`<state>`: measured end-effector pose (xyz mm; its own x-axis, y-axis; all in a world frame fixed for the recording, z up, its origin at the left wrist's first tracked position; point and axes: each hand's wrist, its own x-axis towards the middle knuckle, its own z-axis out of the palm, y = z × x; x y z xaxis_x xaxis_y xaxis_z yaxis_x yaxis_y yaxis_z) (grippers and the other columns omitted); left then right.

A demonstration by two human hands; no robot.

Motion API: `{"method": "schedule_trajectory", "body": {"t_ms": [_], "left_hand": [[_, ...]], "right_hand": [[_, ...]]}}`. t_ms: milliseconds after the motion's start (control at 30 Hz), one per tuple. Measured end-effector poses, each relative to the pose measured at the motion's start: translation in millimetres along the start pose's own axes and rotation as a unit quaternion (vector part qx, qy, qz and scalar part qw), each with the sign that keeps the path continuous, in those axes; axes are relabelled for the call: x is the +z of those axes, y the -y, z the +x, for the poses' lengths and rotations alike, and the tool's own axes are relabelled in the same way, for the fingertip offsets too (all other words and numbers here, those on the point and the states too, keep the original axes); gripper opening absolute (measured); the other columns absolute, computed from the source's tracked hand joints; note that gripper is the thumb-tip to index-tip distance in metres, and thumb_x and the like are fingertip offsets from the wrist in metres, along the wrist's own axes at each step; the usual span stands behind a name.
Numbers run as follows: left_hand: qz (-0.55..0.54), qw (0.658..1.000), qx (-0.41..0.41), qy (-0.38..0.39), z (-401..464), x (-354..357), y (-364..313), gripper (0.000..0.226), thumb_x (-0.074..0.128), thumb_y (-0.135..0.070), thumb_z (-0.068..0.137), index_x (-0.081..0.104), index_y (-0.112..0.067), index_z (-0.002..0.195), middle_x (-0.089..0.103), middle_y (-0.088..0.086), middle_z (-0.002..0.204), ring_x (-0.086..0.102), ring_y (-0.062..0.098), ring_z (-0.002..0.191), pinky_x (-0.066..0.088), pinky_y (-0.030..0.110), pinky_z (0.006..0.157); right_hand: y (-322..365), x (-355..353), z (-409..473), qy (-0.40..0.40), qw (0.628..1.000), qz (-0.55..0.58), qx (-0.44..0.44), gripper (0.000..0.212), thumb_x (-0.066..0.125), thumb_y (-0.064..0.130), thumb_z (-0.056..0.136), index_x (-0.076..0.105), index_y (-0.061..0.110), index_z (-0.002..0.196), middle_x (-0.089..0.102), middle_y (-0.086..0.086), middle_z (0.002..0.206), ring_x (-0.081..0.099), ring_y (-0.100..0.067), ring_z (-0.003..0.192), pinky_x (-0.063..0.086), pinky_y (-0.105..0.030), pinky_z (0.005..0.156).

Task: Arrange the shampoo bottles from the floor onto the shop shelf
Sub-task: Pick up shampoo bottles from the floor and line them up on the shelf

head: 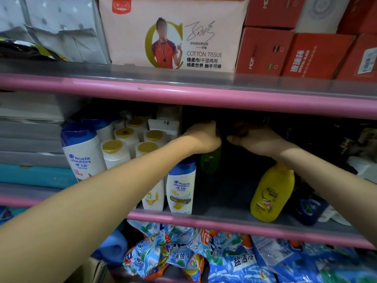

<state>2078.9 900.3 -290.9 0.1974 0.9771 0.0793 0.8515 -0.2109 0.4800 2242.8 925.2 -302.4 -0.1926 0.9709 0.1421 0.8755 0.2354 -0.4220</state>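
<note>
Two bare forearms show, with no sleeve, cuff, watch, bracelet or glove on either one as far as the frame's lower edge. The left hand (204,137) and right hand (259,139) are also uncovered, and no ring can be made out, though their fingers lie in deep shadow and cannot be seen clearly. The arms look slim and smooth, widening strongly toward the camera because of the wide-angle lens, and no clothing of the person enters the view.
</note>
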Motion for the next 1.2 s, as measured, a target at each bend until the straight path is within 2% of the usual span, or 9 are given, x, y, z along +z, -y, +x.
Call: {"method": "schedule_trajectory", "body": {"t_ms": [100,167,300,467,700,833,933,1067,1200], "left_hand": [[0.005,0.998,0.048,-0.037,-16.1,0.3,-22.2,0.043,0.05,-0.019,0.091,0.048,-0.016,0.134,0.052,0.007,0.136,0.05,0.026,0.122,0.043,0.028,0.094],[-0.054,0.995,0.069,-0.041,-28.7,7.7,-35.0,0.041,0.052,-0.017,0.09,0.053,-0.016,0.131,0.055,0.005,0.136,0.051,0.022,0.124,0.041,0.026,0.102],[-0.175,0.982,0.069,0.02,-53.7,45.6,-50.5,0.047,0.053,-0.016,0.089,0.048,-0.017,0.136,0.054,0.006,0.137,0.053,0.018,0.121,0.041,0.024,0.1],[-0.233,0.97,0.033,0.054,-69.8,94.3,-52.8,0.063,0.053,-0.018,0.09,0.027,-0.02,0.148,0.045,0.006,0.143,0.053,0.016,0.115,0.041,0.021,0.088],[-0.268,0.961,-0.011,0.06,-71.4,119.4,-57.7,0.066,0.056,-0.019,0.083,0.032,-0.024,0.144,0.053,0.002,0.133,0.052,0.021,0.119,0.04,0.022,0.086],[-0.327,0.941,-0.046,0.081,-75.5,127.9,-54.1,0.068,0.059,-0.024,0.073,0.039,-0.027,0.138,0.055,-0.01,0.115,0.055,0.012,0.107,0.046,0.025,0.086],[-0.344,0.932,-0.065,0.089,-77.8,135.7,-49.9,0.078,0.055,-0.029,0.066,0.036,-0.026,0.142,0.054,-0.005,0.129,0.052,0.012,0.113,0.044,0.028,0.093],[-0.36,0.924,-0.074,0.102,-76.0,141.8,-42.1,0.075,0.051,-0.015,0.075,0.029,-0.023,0.146,0.044,0.002,0.144,0.044,0.02,0.13,0.038,0.034,0.105],[-0.389,0.915,-0.072,0.079,-77.5,148.9,-31.4,0.064,0.048,-0.006,0.081,0.038,-0.025,0.141,0.051,0.001,0.137,0.049,0.014,0.119,0.042,0.032,0.101]], "right_hand": [[-14.6,-16.2,-30.7,-0.036,0.998,0.038,0.019,0.044,0.059,0.044,0.089,0.06,0.015,0.123,0.063,-0.003,0.121,0.057,-0.019,0.114,0.039,-0.022,0.091],[-25.3,-18.5,-52.0,-0.094,0.989,0.114,0.025,0.029,0.064,0.039,0.088,0.068,0.017,0.107,0.069,0.0,0.102,0.063,-0.013,0.097,0.043,-0.021,0.081],[-44.9,-9.2,-92.2,-0.179,0.955,0.229,0.057,0.014,0.06,0.039,0.089,0.066,0.027,0.095,0.068,0.01,0.087,0.062,-0.004,0.081,0.044,-0.017,0.068],[-62.2,2.2,-113.0,-0.13,0.903,0.39,0.127,0.014,0.055,0.035,0.095,0.066,0.026,0.094,0.067,0.001,0.102,0.062,-0.018,0.102,0.049,-0.041,0.098],[-61.1,3.5,-106.4,-0.157,0.923,0.339,0.087,0.015,0.06,0.018,0.091,0.068,0.027,0.082,0.07,0.0,0.087,0.066,-0.02,0.09,0.054,-0.04,0.083],[-65.7,13.7,-109.6,-0.173,0.926,0.327,0.081,0.02,0.058,0.043,0.091,0.064,0.024,0.091,0.069,0.004,0.086,0.066,-0.006,0.082,0.054,-0.027,0.072],[-77.2,24.8,-125.2,-0.129,0.935,0.324,0.062,0.044,0.055,0.06,0.078,0.054,0.024,0.105,0.065,0.012,0.091,0.062,0.011,0.076,0.047,-0.006,0.059],[-96.0,53.4,-138.8,-0.09,0.953,0.282,0.063,0.042,0.072,0.04,0.076,0.053,0.022,0.109,0.064,0.016,0.091,0.063,0.011,0.077,0.048,-0.006,0.06],[-93.8,71.6,-126.5,-0.107,0.951,0.285,0.045,0.032,0.074,0.023,0.081,0.056,0.022,0.106,0.067,0.012,0.095,0.064,0.002,0.085,0.05,-0.012,0.069]]}}
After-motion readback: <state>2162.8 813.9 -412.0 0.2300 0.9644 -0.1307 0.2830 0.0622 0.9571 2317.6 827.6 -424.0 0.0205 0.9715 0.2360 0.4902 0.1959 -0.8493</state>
